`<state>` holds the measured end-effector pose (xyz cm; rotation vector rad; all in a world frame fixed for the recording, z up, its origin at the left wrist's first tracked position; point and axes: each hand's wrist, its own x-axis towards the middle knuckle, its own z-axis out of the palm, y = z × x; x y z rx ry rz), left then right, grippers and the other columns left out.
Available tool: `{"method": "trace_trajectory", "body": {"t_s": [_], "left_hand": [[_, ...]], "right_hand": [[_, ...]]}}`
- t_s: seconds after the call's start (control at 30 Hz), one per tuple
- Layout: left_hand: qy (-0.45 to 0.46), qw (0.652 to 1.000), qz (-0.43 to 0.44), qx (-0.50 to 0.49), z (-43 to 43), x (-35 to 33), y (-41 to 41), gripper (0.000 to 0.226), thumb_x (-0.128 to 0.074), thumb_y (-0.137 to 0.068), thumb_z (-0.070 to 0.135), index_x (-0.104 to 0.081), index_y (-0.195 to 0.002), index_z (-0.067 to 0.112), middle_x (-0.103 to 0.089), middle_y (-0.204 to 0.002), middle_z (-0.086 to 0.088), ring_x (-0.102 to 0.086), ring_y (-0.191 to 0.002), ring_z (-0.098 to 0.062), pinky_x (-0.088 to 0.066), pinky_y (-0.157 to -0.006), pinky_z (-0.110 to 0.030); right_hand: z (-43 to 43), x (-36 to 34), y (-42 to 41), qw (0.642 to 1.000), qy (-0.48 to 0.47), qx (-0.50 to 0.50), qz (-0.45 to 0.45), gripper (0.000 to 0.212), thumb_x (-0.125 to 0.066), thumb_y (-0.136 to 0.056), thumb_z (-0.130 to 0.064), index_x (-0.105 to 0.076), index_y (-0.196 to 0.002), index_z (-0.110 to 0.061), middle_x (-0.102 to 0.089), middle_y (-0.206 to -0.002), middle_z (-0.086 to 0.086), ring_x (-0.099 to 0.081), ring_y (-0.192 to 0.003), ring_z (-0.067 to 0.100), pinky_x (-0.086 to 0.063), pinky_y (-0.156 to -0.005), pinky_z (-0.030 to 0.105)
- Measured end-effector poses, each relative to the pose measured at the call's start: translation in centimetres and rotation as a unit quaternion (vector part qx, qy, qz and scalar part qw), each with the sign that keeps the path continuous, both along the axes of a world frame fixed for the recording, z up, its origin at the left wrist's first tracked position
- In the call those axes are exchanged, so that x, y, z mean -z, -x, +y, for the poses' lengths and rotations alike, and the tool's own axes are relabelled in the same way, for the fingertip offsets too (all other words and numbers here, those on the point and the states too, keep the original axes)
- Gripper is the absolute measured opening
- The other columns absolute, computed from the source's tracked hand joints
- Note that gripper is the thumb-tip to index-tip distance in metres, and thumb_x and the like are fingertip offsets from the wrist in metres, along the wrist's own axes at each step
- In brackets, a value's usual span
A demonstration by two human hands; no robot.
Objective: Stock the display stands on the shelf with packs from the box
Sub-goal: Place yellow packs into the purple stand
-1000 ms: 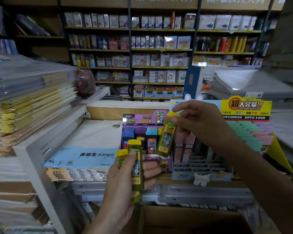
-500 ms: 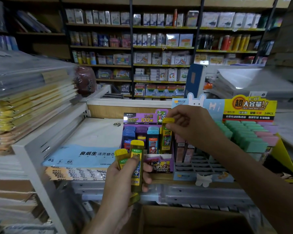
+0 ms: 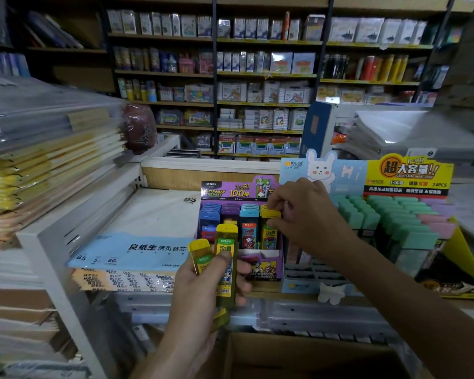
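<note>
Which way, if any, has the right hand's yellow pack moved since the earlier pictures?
Yes, the yellow pack has dropped from header level of the purple stand into its right-hand column.

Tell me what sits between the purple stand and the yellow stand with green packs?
A pale blue rabbit stand, its front slots mostly empty; the head view shows it.

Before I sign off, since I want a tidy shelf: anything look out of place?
Nothing spilled or damaged. Only the blue rabbit stand stands out: its front slots are empty, while the purple stand beside it looks full.
</note>
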<state>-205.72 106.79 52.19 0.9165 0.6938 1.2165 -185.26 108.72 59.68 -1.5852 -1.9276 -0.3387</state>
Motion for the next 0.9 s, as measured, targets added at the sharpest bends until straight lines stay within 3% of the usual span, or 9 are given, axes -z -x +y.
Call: {"method": "trace_trajectory", "body": {"t_s": [0.17,0.27,0.4,0.5,0.67,0.8,0.9], "left_hand": [[-0.01,1.0,-0.005,0.005,-0.2,0.1,-0.1,0.03,-0.069,-0.087,0.023,-0.067,-0.111,0.004,-0.074,-0.087,-0.025,-0.067,-0.057,-0.025,-0.052,-0.044,-0.031],[-0.011,1.0,-0.009,0.009,-0.2,0.0,0.0,0.039,-0.076,-0.077,0.03,-0.07,-0.108,0.005,-0.074,-0.089,-0.024,-0.069,-0.06,-0.027,-0.054,-0.046,-0.032],[-0.016,1.0,-0.002,0.014,-0.3,-0.1,0.3,0.037,-0.081,-0.07,0.036,-0.074,-0.098,0.011,-0.074,-0.084,-0.019,-0.071,-0.062,-0.028,-0.056,-0.05,-0.032],[-0.035,0.999,0.007,0.022,-0.7,-0.3,0.2,0.031,-0.08,-0.071,0.039,-0.077,-0.093,0.017,-0.075,-0.085,-0.017,-0.072,-0.064,-0.027,-0.058,-0.053,-0.032],[-0.057,0.997,0.013,0.045,-1.4,-0.6,-0.3,0.02,-0.077,-0.077,0.036,-0.078,-0.091,0.023,-0.074,-0.084,-0.015,-0.071,-0.064,-0.026,-0.058,-0.054,-0.033],[-0.061,0.996,0.021,0.059,-1.9,-0.8,-0.5,0.025,-0.077,-0.077,0.037,-0.078,-0.095,0.02,-0.075,-0.086,-0.019,-0.072,-0.064,-0.028,-0.058,-0.055,-0.034],[-0.066,0.995,0.032,0.073,-2.1,-0.7,-0.5,0.031,-0.078,-0.078,0.038,-0.078,-0.098,0.014,-0.074,-0.089,-0.02,-0.073,-0.066,-0.03,-0.059,-0.057,-0.035]], "right_hand": [[-0.2,0.0,0.1,1.0,-0.003,0.014,-0.02,0.028,-0.087,-0.071,-0.034,-0.063,-0.085,-0.031,-0.063,-0.081,-0.014,-0.044,-0.084,0.009,-0.023,-0.082,0.03],[-1.0,-0.9,0.1,0.998,-0.031,0.003,0.053,0.019,-0.085,-0.074,-0.035,-0.069,-0.08,-0.029,-0.065,-0.077,-0.017,-0.054,-0.082,0.006,-0.029,-0.088,0.03],[-2.3,-2.1,0.1,0.981,-0.072,-0.029,0.178,0.013,-0.077,-0.086,-0.017,-0.071,-0.08,-0.027,-0.065,-0.073,-0.02,-0.058,-0.071,0.005,-0.042,-0.067,0.011],[-3.1,-2.4,0.6,0.963,-0.037,-0.066,0.258,0.008,-0.072,-0.09,-0.01,-0.075,-0.09,-0.018,-0.067,-0.069,-0.015,-0.061,-0.061,0.009,-0.047,-0.058,0.011],[-4.0,-2.0,2.0,0.944,0.068,-0.109,0.303,0.008,-0.068,-0.094,-0.015,-0.075,-0.095,-0.014,-0.073,-0.072,-0.002,-0.067,-0.054,0.011,-0.05,-0.051,0.017],[-4.7,-1.2,2.6,0.926,0.15,-0.152,0.313,0.01,-0.069,-0.094,-0.022,-0.076,-0.095,-0.015,-0.07,-0.059,-0.007,-0.06,-0.044,0.001,-0.045,-0.044,0.015],[-4.9,-1.1,2.8,0.906,0.169,-0.172,0.347,0.008,-0.077,-0.087,-0.021,-0.076,-0.092,-0.015,-0.072,-0.062,-0.002,-0.063,-0.047,0.005,-0.046,-0.046,0.015]]}}
